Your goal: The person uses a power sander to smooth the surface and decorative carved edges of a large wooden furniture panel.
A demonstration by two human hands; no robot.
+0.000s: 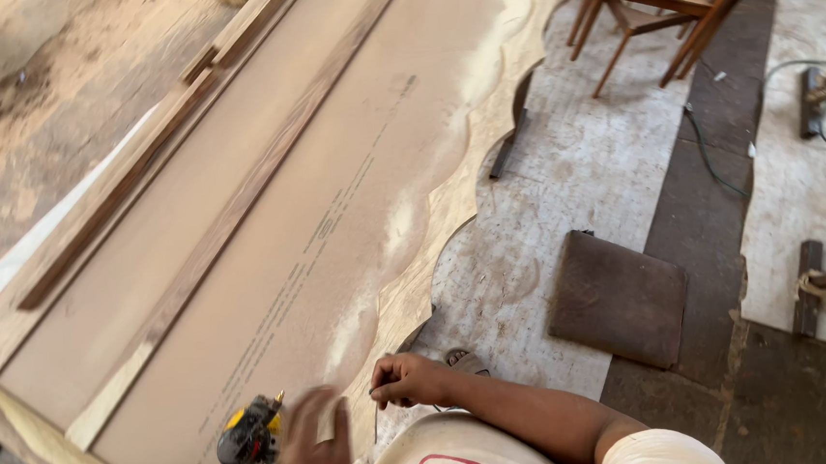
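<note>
A long brown board with a scalloped cut edge lies in front of me, dusted with sawdust. My right hand rests at that wavy edge with its fingers curled into a fist; whether it holds something thin is unclear. My left hand is blurred low over the board, right beside a small yellow and black tool that lies on the board near its front end. Whether the left hand's fingers are apart is hidden by the blur.
Long wooden strips lie along the board. On the floor to the right are a dark square pad, a wooden chair frame, a cable and pale sheets.
</note>
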